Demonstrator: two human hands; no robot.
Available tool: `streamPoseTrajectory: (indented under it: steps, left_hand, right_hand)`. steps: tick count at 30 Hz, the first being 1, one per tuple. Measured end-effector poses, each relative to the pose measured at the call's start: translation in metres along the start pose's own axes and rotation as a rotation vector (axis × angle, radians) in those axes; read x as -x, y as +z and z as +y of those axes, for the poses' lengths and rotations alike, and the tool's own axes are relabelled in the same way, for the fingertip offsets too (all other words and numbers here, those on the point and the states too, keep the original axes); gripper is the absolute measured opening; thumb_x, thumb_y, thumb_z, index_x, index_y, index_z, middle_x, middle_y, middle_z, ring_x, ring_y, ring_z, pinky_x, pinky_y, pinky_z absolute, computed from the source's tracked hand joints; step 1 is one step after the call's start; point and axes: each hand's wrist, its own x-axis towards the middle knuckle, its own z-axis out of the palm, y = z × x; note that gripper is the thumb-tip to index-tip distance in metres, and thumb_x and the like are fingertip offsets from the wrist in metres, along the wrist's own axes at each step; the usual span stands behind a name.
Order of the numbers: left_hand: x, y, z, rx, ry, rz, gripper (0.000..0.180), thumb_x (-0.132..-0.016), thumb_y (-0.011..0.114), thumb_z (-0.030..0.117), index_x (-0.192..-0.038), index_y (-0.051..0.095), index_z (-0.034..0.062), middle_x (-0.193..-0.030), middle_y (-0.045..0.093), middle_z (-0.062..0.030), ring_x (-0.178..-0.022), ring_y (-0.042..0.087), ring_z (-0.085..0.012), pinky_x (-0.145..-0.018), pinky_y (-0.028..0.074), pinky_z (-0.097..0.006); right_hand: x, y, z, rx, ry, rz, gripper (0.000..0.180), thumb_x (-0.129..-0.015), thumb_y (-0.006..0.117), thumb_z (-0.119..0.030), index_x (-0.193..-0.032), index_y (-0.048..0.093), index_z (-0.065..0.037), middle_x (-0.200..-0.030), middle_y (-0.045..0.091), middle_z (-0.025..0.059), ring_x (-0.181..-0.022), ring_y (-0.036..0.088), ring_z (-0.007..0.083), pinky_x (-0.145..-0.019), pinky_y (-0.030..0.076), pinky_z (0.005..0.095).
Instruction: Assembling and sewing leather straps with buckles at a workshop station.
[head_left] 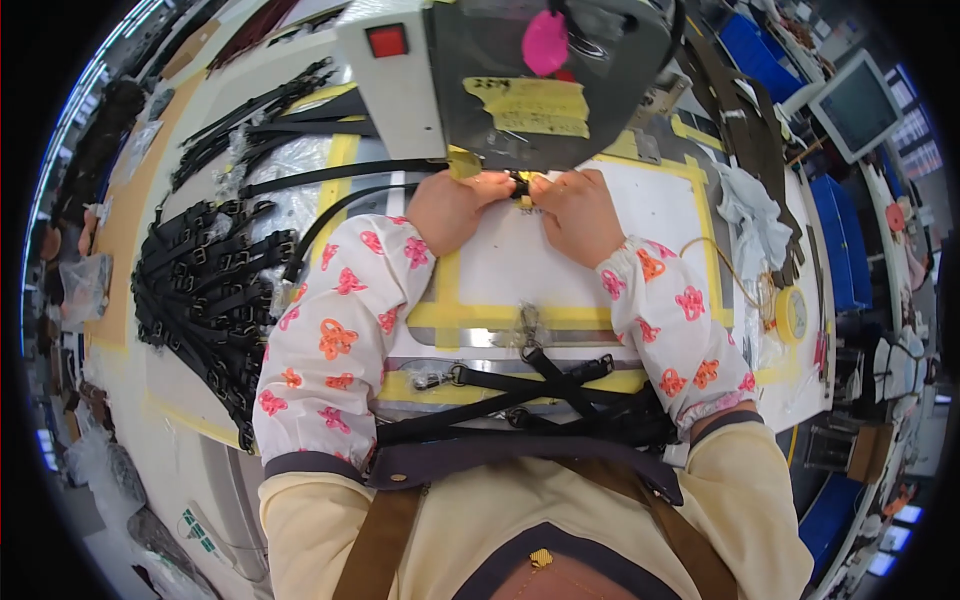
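Beneath the head of a grey-and-white machine point(500, 90), my two hands meet over a lit spot. My left hand point(448, 212) is closed, its fingers pressed on a black strap point(345, 172) that trails off to the left. A second dark strap point(335, 208) curves in toward the same wrist. My right hand point(583, 218) pinches the small dark end point(519, 184) of the strap from the other side. The fingertips and the machine head partly hide that end. Under both hands lies a white work plate point(500, 270) edged with yellow tape.
Many buckled black straps point(215, 270) are heaped at the left, with more strips point(260, 120) behind them. Straps with metal clips point(540, 385) lie between my body and the plate. To the right are a crumpled plastic bag point(755, 215), a yellow tape roll point(791, 314) and brown strips point(735, 100).
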Motion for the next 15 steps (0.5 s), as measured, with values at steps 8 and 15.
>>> streamPoseTrajectory:
  steps: [8,15]
  left_hand:
    - [-0.003,0.005,0.004,-0.043,-0.021,0.008,0.024,-0.082,0.051,0.016,-0.102,0.065,0.0163,-0.099,0.065,-0.0053,-0.084,0.062,-0.0272,-0.072,0.050,-0.036]
    - [-0.008,-0.003,0.003,0.073,-0.217,-0.147,0.035,-0.076,0.053,0.006,-0.106,0.064,0.0195,-0.100,0.064,-0.0047,-0.085,0.061,-0.0282,-0.074,0.049,-0.036]
  right_hand:
    - [0.004,-0.007,0.004,-0.055,-0.006,-0.008,0.020,-0.070,0.055,-0.007,-0.088,0.065,-0.007,-0.084,0.065,0.0029,-0.076,0.057,0.0201,-0.077,0.039,0.0353]
    - [-0.006,-0.007,0.008,-0.072,0.023,-0.082,0.026,-0.066,0.053,-0.002,-0.089,0.064,-0.004,-0.081,0.064,0.0088,-0.076,0.057,0.0247,-0.077,0.040,0.0379]
